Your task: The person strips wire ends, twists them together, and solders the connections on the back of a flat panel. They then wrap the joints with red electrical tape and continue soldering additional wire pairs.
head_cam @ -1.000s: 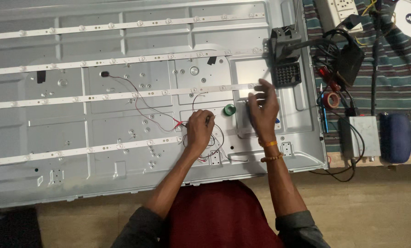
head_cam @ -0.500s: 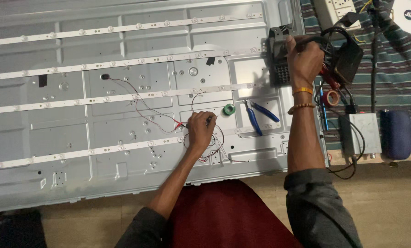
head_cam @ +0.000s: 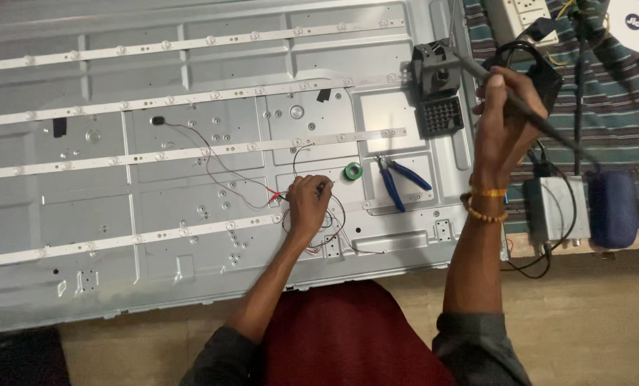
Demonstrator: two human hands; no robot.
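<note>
Even, soft indoor light; mild glare along the metal panel (head_cam: 191,129) top; slightly soft focus

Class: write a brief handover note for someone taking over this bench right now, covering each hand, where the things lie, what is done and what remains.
Left hand: pinching the thin wires down on the metal back panel, beside an LED strip.
Right hand: holding the soldering iron raised over the panel's right edge, near the black stand.
Blue-handled pliers and green solder roll lie on the panel between the hands.
Done: wires gathered, iron in hand.
Left: iron tip has not yet reached the wires.
</note>
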